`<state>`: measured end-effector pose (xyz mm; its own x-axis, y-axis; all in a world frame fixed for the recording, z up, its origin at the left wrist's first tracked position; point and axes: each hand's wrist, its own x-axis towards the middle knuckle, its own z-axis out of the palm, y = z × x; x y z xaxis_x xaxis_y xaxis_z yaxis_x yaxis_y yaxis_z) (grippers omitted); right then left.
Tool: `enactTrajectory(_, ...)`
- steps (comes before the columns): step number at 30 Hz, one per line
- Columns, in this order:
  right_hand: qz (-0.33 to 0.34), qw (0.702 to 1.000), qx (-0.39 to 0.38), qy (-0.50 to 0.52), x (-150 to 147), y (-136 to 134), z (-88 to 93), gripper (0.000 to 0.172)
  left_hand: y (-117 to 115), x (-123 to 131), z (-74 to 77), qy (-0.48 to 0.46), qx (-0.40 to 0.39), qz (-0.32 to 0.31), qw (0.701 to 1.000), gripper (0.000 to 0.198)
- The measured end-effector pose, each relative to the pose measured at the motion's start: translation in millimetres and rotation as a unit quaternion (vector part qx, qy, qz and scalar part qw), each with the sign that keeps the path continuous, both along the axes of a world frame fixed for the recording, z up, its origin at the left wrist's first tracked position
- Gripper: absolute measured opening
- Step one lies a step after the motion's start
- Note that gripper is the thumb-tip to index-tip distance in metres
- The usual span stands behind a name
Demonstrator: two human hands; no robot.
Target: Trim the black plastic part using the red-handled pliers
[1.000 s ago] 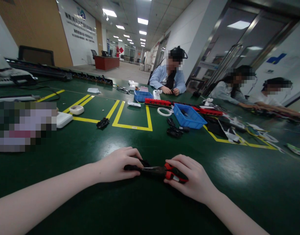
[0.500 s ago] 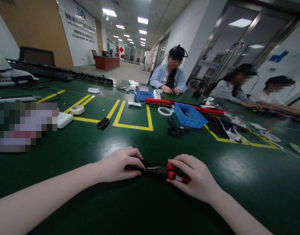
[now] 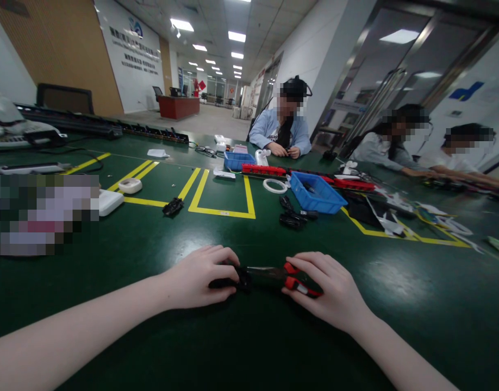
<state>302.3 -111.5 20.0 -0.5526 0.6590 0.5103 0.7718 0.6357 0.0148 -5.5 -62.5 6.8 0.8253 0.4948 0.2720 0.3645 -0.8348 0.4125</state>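
Observation:
My left hand [image 3: 205,276] is closed around a small black part [image 3: 244,281] over the green table; the fingers cover much of it, and its exact kind cannot be made out. My right hand [image 3: 333,290] grips needle-nose pliers [image 3: 291,278] by their red and black handles. The metal jaws point left and reach the upper edge of the black part. Whether they touch it or only overlap it in view, I cannot tell.
Ahead lie black cables [image 3: 292,214], a blue bin [image 3: 317,193], a white ring [image 3: 275,186] and a crumpled black piece [image 3: 173,207]. White devices [image 3: 110,202] sit at left. Yellow tape [image 3: 223,213] marks the table [image 3: 217,353]. A co-worker [image 3: 280,127] sits opposite; two more people are at right.
The pliers and my right hand have shifted slightly right, and the jaws have drawn back from my left fingers. More of the black part shows; my left hand has barely moved.

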Motion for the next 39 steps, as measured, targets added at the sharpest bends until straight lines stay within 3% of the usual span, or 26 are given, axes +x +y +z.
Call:
enactTrajectory(17, 0.024, 0.999, -0.028, 0.015, -1.0, -0.9, -7.4, 0.042, 0.3, 3.2, 5.8, -0.023, -0.070, 0.024, 0.997, 0.008)
enactTrajectory(25, 0.024, 0.999, -0.030, 0.017, 0.0, -1.8, -7.7, 0.042, 7.2, 2.1, 0.3, -0.055, -0.085, -0.002, 0.995, 0.014)
enactTrajectory(39, 0.032, 0.998, -0.046, 0.017, -2.2, -6.4, -2.3, 0.042, 5.7, 1.7, 2.8, -0.020, -0.089, 0.037, 0.995, 0.023)
